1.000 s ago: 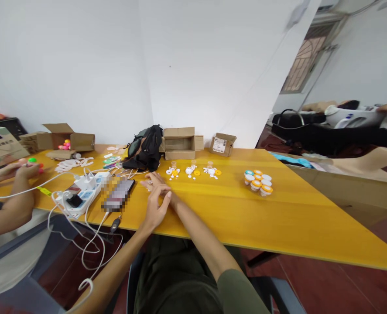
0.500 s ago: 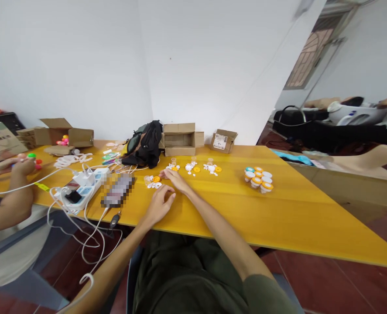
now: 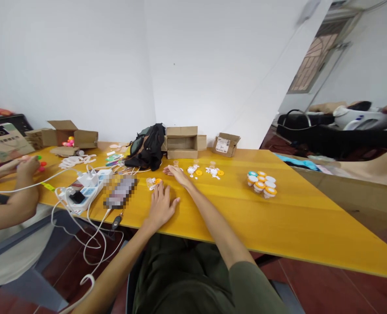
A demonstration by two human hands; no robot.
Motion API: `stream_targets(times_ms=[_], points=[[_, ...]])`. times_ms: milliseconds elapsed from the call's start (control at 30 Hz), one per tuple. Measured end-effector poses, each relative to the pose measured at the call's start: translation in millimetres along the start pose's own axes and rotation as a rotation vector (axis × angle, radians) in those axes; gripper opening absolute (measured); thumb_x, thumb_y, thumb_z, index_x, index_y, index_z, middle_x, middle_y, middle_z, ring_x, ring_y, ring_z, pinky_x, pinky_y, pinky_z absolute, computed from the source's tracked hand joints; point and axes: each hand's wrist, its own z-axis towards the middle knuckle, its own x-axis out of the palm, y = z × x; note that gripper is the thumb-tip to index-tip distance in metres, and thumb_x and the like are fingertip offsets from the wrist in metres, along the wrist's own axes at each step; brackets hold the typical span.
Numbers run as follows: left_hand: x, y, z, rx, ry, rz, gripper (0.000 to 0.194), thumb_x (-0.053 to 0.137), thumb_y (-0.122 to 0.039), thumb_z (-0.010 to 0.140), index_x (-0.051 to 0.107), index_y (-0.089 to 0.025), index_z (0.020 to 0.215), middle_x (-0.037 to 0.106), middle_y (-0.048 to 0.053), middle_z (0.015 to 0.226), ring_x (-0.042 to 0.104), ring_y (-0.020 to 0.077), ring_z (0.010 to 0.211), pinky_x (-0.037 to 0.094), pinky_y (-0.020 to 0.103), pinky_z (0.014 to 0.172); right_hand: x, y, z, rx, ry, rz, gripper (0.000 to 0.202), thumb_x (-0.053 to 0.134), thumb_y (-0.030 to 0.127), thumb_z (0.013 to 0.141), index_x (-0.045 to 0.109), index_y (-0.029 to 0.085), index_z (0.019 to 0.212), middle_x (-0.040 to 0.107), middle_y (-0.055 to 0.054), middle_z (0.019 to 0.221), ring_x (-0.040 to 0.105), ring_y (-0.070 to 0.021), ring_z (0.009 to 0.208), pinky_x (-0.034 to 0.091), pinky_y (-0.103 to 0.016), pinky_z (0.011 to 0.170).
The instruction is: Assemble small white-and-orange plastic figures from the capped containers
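My left hand [image 3: 161,204] lies palm down on the yellow table, fingers spread, the tips at a small pile of white pieces with an orange ring-shaped lid [image 3: 158,181] and a clear cup [image 3: 149,182]. Farther forward, my right hand [image 3: 177,175] stretches its fingers over another pile and hides most of it. A clear cup [image 3: 176,164] stands just behind those fingers. Right of it lie two more groups of white pieces, each with an orange lid [image 3: 199,173] and a clear cup. No held object shows in either hand.
Several capped tubs [image 3: 261,185] with orange, white and teal lids cluster at the right. Behind are a black backpack [image 3: 147,148] and open cardboard boxes [image 3: 182,153]. A power strip [image 3: 90,189], cables and a blurred-out phone lie left. Another person's hands [image 3: 28,165] hold colourful pieces.
My left hand has opened from a curled pose, its fingers now spread over the near pile. My right hand stays over the far pile. The view has shifted slightly.
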Motion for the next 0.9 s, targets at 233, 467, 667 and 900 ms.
stream_targets(times_ms=[233,467,667,900], points=[[-5.6,-8,7,-0.095,0.168,0.050,0.064,0.037,-0.054,0.097,0.043,-0.012,0.145,0.025,0.023,0.163,0.021,0.0395,0.152,0.027,0.059,0.117,0,-2,-36,-0.074,0.053,-0.063,0.046,0.055,0.064,0.090,0.073,0.023,0.092,0.075,-0.008,0.107,0.067,-0.0241,0.109,0.047,-0.044,0.106],[7.9,9,12,0.042,0.087,0.005,0.059,0.040,-0.051,0.098,0.040,-0.015,0.145,0.031,0.023,0.160,0.027,0.0353,0.151,0.032,0.056,0.115,-16,11,-93,-0.144,0.040,-0.207,0.050,0.049,0.066,0.092,0.074,0.024,0.100,0.075,-0.006,0.111,0.065,-0.0255,0.112,0.045,-0.044,0.108],[10.6,12,4,0.074,-0.036,0.039,0.058,0.041,-0.051,0.097,0.046,-0.013,0.141,0.040,0.024,0.154,0.030,0.0389,0.148,0.033,0.058,0.114,-28,22,-127,-0.135,0.010,-0.311,0.043,0.049,0.058,0.095,0.074,0.025,0.105,0.075,-0.006,0.115,0.065,-0.0269,0.115,0.046,-0.045,0.108],[6.1,4,3,0.022,-0.104,0.100,0.058,0.043,-0.053,0.096,0.048,-0.014,0.138,0.047,0.025,0.148,0.040,0.0418,0.141,0.033,0.062,0.110,-46,27,-164,-0.182,0.021,-0.451,0.035,0.049,0.048,0.097,0.072,0.027,0.111,0.072,-0.007,0.122,0.064,-0.0255,0.118,0.047,-0.045,0.109]])
